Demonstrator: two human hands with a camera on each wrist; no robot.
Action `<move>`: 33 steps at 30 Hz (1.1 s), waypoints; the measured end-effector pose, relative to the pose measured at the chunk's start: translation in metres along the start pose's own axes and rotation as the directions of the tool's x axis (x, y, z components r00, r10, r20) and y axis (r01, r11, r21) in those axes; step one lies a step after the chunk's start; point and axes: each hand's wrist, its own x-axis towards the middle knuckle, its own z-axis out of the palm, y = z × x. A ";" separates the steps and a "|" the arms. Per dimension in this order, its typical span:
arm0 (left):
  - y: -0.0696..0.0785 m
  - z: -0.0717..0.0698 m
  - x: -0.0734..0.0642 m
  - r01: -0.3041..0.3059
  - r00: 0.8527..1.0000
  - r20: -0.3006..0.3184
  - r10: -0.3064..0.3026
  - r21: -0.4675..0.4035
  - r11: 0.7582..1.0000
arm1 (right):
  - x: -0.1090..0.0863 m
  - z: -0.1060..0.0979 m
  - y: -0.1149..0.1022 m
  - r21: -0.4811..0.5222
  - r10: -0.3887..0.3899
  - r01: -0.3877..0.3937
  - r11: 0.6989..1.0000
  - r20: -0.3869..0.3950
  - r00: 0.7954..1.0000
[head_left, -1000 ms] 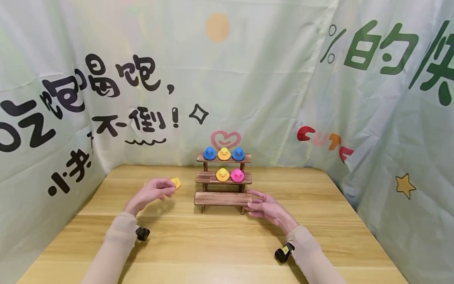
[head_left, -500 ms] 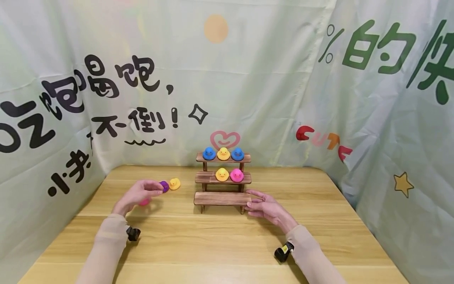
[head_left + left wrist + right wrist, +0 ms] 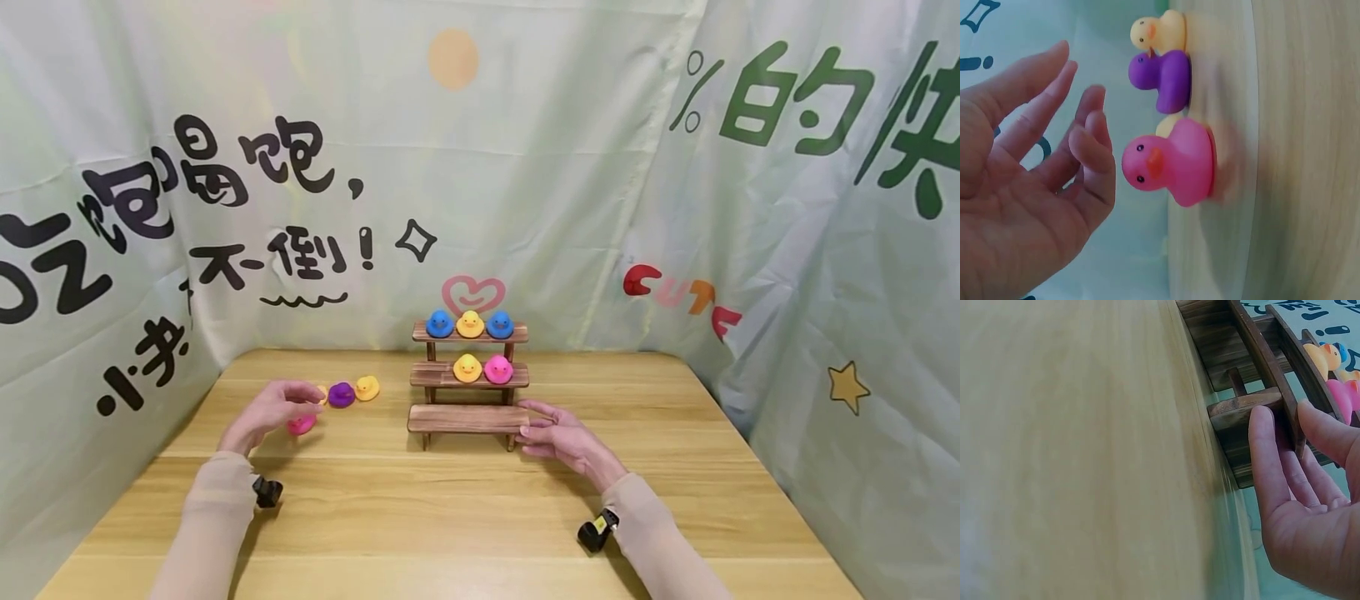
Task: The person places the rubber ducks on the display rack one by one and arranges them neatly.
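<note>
My left hand (image 3: 268, 410) hovers over the table's left side, fingers loosely bent and apart, holding nothing. Close to its fingertips sits a pink rubber duck (image 3: 1169, 162), with a purple duck (image 3: 341, 394) and a yellow duck (image 3: 367, 387) farther right. Another yellow duck (image 3: 1166, 127) is mostly hidden behind the pink one. At the right end of the three-tier wooden stand (image 3: 468, 419), my right hand (image 3: 561, 439) holds the lowest shelf between thumb and fingers. Two blue ducks flank a yellow duck (image 3: 470, 324) on the top shelf. On the middle shelf, a yellow duck stands beside a pink duck (image 3: 498, 368).
The wooden table (image 3: 420, 517) extends in front of the stand. A printed cloth (image 3: 540, 200) hangs behind the table and at both sides. The middle shelf's left end and the lowest shelf (image 3: 457, 418) hold no ducks.
My left hand has drawn back leftward, uncovering the purple duck and then part of the yellow one beside it. The right hand stays at the stand's end. The ducks on the shelves keep their places.
</note>
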 end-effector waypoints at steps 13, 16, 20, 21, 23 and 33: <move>-0.019 -0.014 -0.007 0.091 0.995 0.032 -0.092 0.018 0.996 | 0.001 -0.001 0.000 -0.015 -0.011 0.011 1.000 0.003 1.000; -0.022 -0.016 -0.008 0.092 0.994 0.051 -0.093 0.017 0.996 | 0.000 -0.001 -0.001 -0.008 -0.008 0.008 1.000 0.001 1.000; -0.025 -0.017 -0.008 0.097 0.993 0.072 -0.096 -0.010 0.995 | -0.001 -0.001 -0.001 -0.001 -0.004 0.004 1.000 0.011 1.000; -0.025 -0.017 -0.008 0.099 0.992 0.081 -0.097 -0.022 0.995 | -0.001 -0.001 -0.001 0.002 -0.004 0.004 1.000 0.011 1.000; -0.026 -0.017 -0.008 0.100 0.990 0.102 -0.095 -0.047 0.994 | -0.002 -0.001 -0.001 0.003 -0.005 0.005 1.000 0.012 1.000; -0.032 -0.017 -0.006 0.075 0.988 0.140 -0.070 -0.035 0.997 | 0.000 -0.001 0.001 -0.004 -0.001 0.001 1.000 0.010 1.000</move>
